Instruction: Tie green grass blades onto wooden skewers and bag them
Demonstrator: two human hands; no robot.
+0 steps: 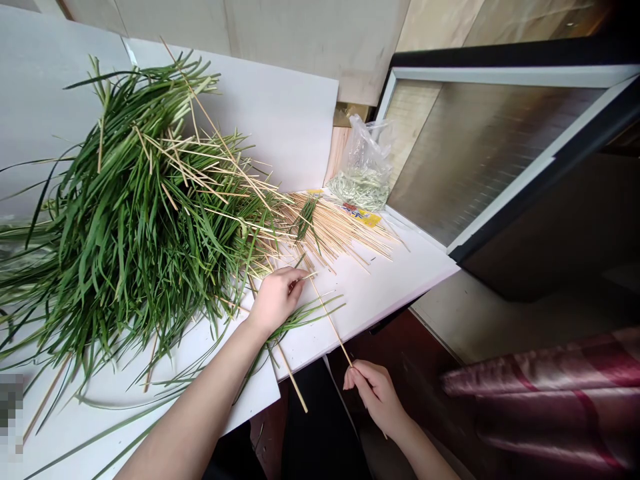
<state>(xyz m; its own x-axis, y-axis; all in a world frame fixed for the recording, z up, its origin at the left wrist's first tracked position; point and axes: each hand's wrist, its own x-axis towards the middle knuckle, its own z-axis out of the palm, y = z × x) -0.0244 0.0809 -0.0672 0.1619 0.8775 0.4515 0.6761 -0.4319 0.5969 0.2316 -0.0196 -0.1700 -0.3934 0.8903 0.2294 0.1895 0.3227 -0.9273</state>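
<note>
My right hand (pixel 376 399) is closed around a thin bamboo skewer (pixel 331 319), which slants up and away from it. The skewer's far tip meets the fingertips of my left hand (pixel 279 298). Those fingers pinch a garlic chive, its pale end (pixel 311 275) poking out just at the skewer tip; whether the tip has pierced it cannot be made out. Long green chive leaves (pixel 315 310) trail under and behind my left hand. To the left rises a big heap of garlic chives (pixel 150 227), with many skewers lying on it.
A fan of loose skewers (pixel 345 233) lies on the white table (pixel 360 290), a small green bundle (pixel 306 219) on top. Behind stands a clear plastic bag (pixel 363 167) with pale green contents. A framed glass panel (pixel 480 147) leans at right, above shiny maroon fabric (pixel 550 400).
</note>
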